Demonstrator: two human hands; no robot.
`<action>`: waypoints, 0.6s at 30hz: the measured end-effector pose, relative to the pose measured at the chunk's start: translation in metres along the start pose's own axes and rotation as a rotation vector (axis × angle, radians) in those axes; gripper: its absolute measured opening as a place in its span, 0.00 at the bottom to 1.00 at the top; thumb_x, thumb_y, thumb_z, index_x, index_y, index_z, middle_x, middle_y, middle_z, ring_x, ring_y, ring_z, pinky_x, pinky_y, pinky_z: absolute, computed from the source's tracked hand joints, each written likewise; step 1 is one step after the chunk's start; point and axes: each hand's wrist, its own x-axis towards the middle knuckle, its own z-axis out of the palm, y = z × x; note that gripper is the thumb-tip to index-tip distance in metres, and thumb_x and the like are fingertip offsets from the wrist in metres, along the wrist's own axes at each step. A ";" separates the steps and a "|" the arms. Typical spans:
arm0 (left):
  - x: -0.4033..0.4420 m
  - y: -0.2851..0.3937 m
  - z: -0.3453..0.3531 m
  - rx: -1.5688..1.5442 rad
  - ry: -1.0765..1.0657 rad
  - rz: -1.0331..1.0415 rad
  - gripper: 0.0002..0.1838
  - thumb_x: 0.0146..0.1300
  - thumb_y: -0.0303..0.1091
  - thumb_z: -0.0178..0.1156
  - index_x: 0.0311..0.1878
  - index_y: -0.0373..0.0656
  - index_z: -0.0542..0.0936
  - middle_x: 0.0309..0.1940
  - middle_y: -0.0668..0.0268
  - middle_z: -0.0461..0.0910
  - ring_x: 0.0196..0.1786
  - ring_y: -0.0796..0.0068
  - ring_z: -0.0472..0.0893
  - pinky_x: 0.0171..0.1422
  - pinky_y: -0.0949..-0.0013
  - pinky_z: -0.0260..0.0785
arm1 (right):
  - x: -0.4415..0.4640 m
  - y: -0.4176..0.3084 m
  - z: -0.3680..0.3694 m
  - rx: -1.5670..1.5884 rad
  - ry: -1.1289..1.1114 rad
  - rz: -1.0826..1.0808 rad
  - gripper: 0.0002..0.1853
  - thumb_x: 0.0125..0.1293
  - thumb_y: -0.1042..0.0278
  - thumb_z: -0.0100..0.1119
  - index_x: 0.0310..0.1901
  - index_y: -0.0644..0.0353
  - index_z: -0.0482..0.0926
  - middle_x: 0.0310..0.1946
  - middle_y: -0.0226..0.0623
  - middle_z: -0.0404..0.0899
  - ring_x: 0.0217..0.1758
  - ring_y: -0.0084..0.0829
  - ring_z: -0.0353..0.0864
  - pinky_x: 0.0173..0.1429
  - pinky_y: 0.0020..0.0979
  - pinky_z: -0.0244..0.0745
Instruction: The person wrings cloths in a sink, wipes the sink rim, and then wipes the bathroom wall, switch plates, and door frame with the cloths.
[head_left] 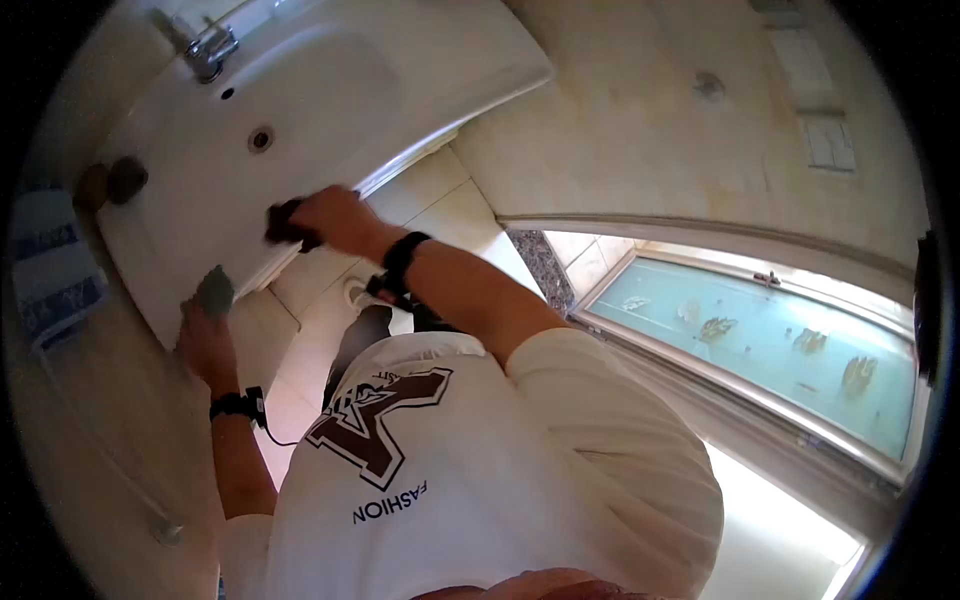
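My left hand (207, 345) is closed on a green piece, perhaps a cloth or sponge (215, 291), at the left front corner of the white sink (350, 130). Over the sink's front edge is my right hand (338, 218), its fingers wrapped round a dark, blurred object (288, 224) that I cannot make out. Both wrists wear black bands. A metal faucet (210, 52) stands at the sink's back, and the round drain (260, 138) shows in the basin.
Two dark rounded items (126, 180) rest on the sink's left rim. Blue and white towels (55, 265) hang at the far left. A framed bluish glass panel (750, 345) is at the right, and floor tiles (430, 210) show below the sink.
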 end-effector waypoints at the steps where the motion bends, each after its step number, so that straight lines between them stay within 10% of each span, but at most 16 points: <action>1: 0.000 0.001 -0.001 -0.007 0.016 0.018 0.28 0.67 0.50 0.56 0.64 0.40 0.71 0.66 0.57 0.69 0.64 0.55 0.71 0.69 0.56 0.62 | -0.015 0.023 -0.020 0.017 0.038 0.085 0.15 0.55 0.72 0.55 0.45 0.52 0.81 0.44 0.38 0.82 0.49 0.42 0.80 0.55 0.40 0.73; 7: -0.009 0.002 -0.004 -0.169 0.025 -0.045 0.26 0.63 0.36 0.63 0.63 0.39 0.72 0.64 0.55 0.71 0.64 0.55 0.71 0.67 0.58 0.64 | -0.178 0.133 -0.114 0.339 0.423 1.021 0.18 0.63 0.61 0.61 0.51 0.59 0.79 0.40 0.42 0.84 0.41 0.35 0.83 0.48 0.34 0.76; 11: -0.008 -0.011 0.023 -0.223 0.156 0.116 0.22 0.64 0.28 0.60 0.61 0.34 0.73 0.62 0.51 0.72 0.60 0.54 0.74 0.63 0.58 0.68 | -0.315 0.124 -0.193 0.427 1.044 1.069 0.21 0.66 0.54 0.60 0.50 0.66 0.79 0.43 0.41 0.83 0.47 0.31 0.79 0.53 0.33 0.71; 15: 0.014 0.035 0.020 -0.629 -0.004 -0.341 0.14 0.67 0.27 0.52 0.53 0.32 0.77 0.46 0.45 0.78 0.49 0.52 0.78 0.55 0.57 0.71 | -0.427 0.068 -0.314 0.060 1.658 0.940 0.20 0.71 0.65 0.52 0.57 0.71 0.74 0.54 0.44 0.78 0.57 0.34 0.76 0.64 0.35 0.70; 18: 0.054 0.099 0.033 -0.502 0.244 0.108 0.16 0.69 0.36 0.51 0.49 0.32 0.77 0.42 0.47 0.80 0.45 0.54 0.79 0.49 0.58 0.73 | -0.447 0.035 -0.395 -0.220 1.963 0.481 0.22 0.69 0.63 0.57 0.56 0.73 0.74 0.52 0.45 0.78 0.52 0.39 0.77 0.62 0.40 0.69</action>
